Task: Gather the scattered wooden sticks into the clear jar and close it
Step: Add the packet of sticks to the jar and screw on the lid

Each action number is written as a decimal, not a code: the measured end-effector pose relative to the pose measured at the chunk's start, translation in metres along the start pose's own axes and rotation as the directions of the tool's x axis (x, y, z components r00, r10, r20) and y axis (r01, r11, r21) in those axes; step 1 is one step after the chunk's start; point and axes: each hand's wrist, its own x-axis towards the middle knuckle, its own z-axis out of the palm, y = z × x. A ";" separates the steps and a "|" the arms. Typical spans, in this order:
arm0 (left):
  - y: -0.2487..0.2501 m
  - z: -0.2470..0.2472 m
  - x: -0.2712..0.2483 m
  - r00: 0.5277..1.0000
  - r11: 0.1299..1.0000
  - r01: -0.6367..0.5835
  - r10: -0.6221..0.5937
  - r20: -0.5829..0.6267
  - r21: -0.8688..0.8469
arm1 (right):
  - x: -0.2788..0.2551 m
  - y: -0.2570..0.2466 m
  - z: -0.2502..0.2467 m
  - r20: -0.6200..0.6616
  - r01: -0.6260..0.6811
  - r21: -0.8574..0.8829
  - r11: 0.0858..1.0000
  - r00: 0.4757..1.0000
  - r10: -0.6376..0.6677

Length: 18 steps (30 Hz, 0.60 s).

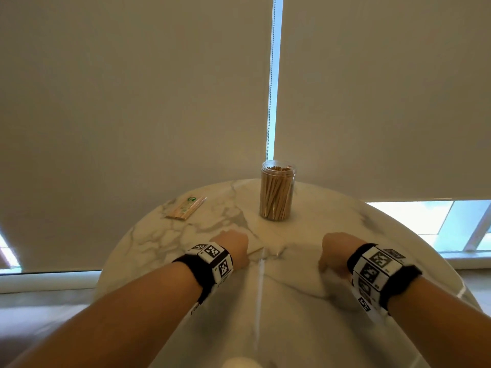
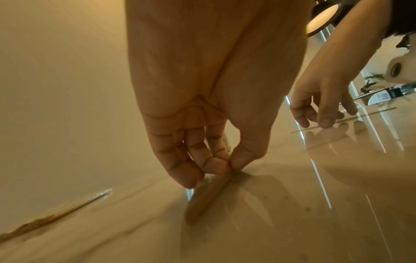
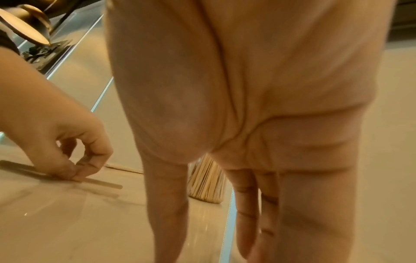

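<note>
The clear jar (image 1: 277,192), without a lid and packed with upright wooden sticks, stands at the far middle of the marble table (image 1: 305,314). My left hand (image 1: 233,244) is low on the table; in the left wrist view its thumb and forefinger (image 2: 227,167) pinch a flat wooden stick (image 2: 202,197) that lies on the surface. My right hand (image 1: 333,251) reaches down on the right, its fingers fairly straight, fingertips (image 2: 325,122) touching thin sticks (image 2: 360,115) on the table. The jar (image 3: 207,181) shows behind the right palm.
A sealed packet of sticks (image 1: 186,207) lies at the far left of the table. A pale rounded object (image 1: 240,362) peeks in at the near edge. Roller blinds hang close behind the table's far rim.
</note>
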 end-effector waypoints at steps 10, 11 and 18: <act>0.008 -0.001 0.004 0.985 0.934 0.098 -0.140 -0.099 -0.343 | 0.018 0.019 0.007 -0.009 0.026 0.262 0.965 1.000 -0.024; 0.009 -0.003 0.004 0.986 0.922 0.097 -0.141 -0.092 -0.375 | 0.017 0.025 0.002 -0.046 0.016 0.325 0.946 0.999 -0.001; 0.009 0.000 0.008 0.995 0.672 0.058 -0.100 -0.013 -0.739 | 0.005 0.042 0.004 -0.046 -0.059 0.090 0.994 0.997 0.063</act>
